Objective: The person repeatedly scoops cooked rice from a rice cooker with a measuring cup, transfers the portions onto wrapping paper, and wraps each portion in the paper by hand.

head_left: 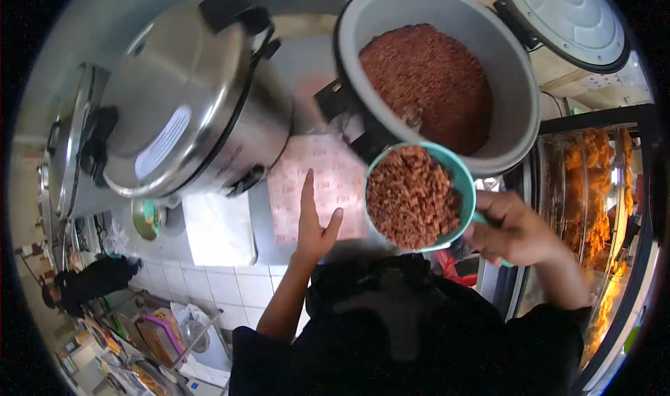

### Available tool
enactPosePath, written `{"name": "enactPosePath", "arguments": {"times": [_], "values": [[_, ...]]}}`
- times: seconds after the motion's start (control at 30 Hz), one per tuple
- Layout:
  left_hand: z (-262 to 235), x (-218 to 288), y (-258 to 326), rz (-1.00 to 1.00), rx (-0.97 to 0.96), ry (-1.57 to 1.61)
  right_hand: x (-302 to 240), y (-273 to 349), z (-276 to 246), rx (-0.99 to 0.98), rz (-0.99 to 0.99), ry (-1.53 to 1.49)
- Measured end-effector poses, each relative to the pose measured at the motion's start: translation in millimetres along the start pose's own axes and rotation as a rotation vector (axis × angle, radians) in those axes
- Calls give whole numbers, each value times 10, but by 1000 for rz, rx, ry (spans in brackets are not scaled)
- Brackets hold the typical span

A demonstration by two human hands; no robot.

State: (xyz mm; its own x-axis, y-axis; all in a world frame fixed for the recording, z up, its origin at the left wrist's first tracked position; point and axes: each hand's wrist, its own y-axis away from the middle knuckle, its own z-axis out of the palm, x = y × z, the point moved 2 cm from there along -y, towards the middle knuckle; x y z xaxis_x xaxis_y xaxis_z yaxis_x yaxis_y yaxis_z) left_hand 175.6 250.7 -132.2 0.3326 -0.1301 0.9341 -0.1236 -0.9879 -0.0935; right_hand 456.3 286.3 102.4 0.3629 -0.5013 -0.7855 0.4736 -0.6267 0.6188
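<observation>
My right hand is closed around the handle of a teal scoop cup. Cooked reddish-brown rice heaps up inside the cup, which hangs by the near rim of a large open rice cooker. More of the same rice lies in the cooker's grey pot. Over a sheet of pink printed wrapping paper, my left hand holds nothing, its thumb and fingers apart. The cup hides part of the paper's right side and of the cooker's front.
Left of the paper stands a closed steel rice cooker, with a white stack of sheets before it. A green bowl sits farther left. On the right is a glass cabinet with roasted meat. Another person is at far left.
</observation>
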Motion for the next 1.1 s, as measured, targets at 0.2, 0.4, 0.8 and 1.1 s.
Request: {"name": "enactPosePath", "arguments": {"times": [0.2,0.4,0.8,1.1], "values": [[-76,-1055,781,-138,-97,-879,1260,-781,962,37,-42,-67],[-136,-1008,1025,-84,-111,-790,2219,-1932,1125,519,-757,664],[-441,-1052,1423,34,-309,-722,2113,-2152,1944,330,-22,1312],[-626,-743,1227,-168,-444,-268,1871,-1863,1605,390,-382,958]]}}
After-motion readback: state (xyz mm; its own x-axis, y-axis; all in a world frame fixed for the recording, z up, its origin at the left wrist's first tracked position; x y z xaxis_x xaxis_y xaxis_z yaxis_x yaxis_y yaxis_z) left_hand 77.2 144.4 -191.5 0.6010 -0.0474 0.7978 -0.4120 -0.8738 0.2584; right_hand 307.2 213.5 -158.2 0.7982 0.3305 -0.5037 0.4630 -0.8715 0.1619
